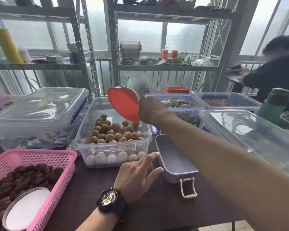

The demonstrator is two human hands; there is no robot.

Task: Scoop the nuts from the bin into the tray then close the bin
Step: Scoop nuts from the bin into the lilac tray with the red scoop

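Barely started: right hand (pixel 150 110) grips red scoop (pixel 123 102) tilted just above the nuts (pixel 113 130) in the open bin (pixel 113 145), left hand (pixel 137 174) spread wide, empty, near the bin's front, tray (pixel 173 157) just right of the bin holds no nuts, so scooping and closing remain.

A pink mesh basket (pixel 40 157) sits at the near left corner of a dark table (pixel 148 205). It holds dark red dried fruit (pixel 23 179) and a round white dish (pixel 26 208). Behind it, on the left edge, stands a lidded clear container (pixel 38 110). Along the far edge are tubs of green packets (pixel 178 103) and red pieces (pixel 218 103). A green bottle (pixel 274 105) stands at the right edge. Grey metal shelving (pixel 165 66) rises behind the table.
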